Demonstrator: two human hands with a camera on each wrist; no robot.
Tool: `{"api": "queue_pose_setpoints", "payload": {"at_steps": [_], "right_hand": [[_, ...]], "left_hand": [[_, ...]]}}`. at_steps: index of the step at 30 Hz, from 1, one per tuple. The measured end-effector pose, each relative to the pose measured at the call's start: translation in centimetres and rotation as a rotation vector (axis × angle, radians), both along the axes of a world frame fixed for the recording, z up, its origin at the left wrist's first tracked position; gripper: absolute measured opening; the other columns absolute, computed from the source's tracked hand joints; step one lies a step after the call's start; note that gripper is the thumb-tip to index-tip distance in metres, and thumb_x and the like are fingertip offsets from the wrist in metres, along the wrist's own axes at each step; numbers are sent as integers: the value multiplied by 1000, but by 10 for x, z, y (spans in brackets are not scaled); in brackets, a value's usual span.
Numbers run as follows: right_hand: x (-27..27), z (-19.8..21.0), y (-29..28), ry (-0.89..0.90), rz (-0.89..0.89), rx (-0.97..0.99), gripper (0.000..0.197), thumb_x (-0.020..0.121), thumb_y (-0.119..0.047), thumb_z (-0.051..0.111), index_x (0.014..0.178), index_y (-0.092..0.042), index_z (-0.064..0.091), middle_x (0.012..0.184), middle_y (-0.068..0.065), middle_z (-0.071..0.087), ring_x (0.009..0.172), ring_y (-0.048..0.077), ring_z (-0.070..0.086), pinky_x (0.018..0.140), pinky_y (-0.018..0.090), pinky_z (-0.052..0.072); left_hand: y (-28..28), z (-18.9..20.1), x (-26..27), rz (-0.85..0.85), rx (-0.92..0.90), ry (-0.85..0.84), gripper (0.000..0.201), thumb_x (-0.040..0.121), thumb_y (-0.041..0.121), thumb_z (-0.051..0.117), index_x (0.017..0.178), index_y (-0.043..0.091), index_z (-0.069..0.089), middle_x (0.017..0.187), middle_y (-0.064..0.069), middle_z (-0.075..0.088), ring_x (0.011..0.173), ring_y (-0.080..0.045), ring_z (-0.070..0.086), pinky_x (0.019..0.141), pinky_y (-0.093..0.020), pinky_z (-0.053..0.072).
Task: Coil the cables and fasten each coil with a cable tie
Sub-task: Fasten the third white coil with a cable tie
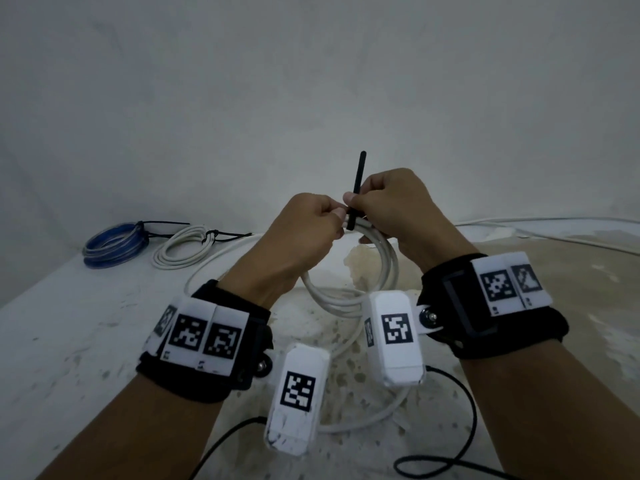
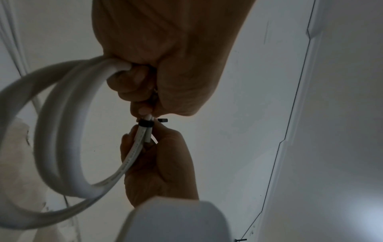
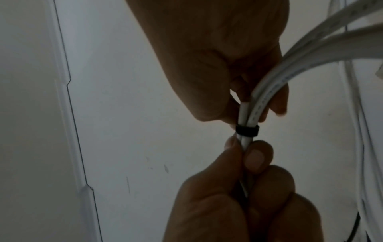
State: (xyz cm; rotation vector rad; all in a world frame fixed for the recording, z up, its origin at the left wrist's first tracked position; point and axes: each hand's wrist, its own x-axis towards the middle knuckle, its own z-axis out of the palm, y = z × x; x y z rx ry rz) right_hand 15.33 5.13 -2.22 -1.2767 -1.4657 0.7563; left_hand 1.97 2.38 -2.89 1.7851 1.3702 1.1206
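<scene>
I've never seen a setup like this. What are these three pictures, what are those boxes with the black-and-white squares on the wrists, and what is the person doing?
There is no machine here: a person works with bare hands and wears three cameras. The wide picture comes from a head camera looking down. The other two come from the white boxes strapped to the wrists, looking along each hand.

The left hand and right hand hold a white cable coil up between them. A black cable tie is wrapped around its strands; the right hand pinches the tie's long tail.

On the pale surface, far left, lie a blue coil and a smaller white coil, each already tied. More loose white cable runs off to the right.
</scene>
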Motion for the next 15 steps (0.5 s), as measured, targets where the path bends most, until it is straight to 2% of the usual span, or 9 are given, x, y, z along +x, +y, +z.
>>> {"api": "queue_pose_setpoints", "payload": {"at_steps": [3, 6, 9, 12, 15], "right_hand": [[0, -2, 2, -13, -8, -26, 22, 87, -14, 71, 74, 2, 64, 65, 8, 66, 46, 17, 64, 44, 26, 53], [0, -2, 2, 43, 17, -81, 18, 87, -11, 71, 78, 4, 65, 64, 10, 65, 46, 17, 61, 43, 24, 51], [0, -4, 4, 93, 17, -97, 18, 87, -9, 71, 81, 7, 67, 73, 18, 67, 55, 24, 61, 52, 30, 55], [0, -8, 7, 100, 25, -116, 16, 85, -9, 72, 77, 2, 65, 72, 17, 64, 55, 23, 59, 55, 30, 53], [-1, -11, 7, 120, 37, -147, 21, 86, -9, 73, 71, 0, 61, 71, 18, 65, 51, 21, 59, 53, 29, 54]], "left_hand": [[-1, -2, 0, -4, -11, 23, 24, 100, 16, 47, 87, 14, 66, 65, 4, 57, 39, 2, 43, 49, -20, 30], [-2, -1, -1, -28, 4, 79, 22, 101, 18, 47, 89, 16, 66, 63, 6, 57, 41, 3, 45, 47, -15, 31], [-2, -1, -3, -61, -3, 64, 22, 102, 18, 46, 92, 13, 65, 61, 9, 54, 41, 5, 47, 47, -13, 31], [2, -4, -5, -75, -23, 78, 23, 102, 17, 46, 95, 6, 65, 63, 5, 54, 39, 5, 46, 43, -10, 30], [3, -7, -7, -85, -49, 72, 25, 101, 17, 47, 100, 0, 65, 64, 5, 54, 40, 4, 45, 43, -10, 31]]}}
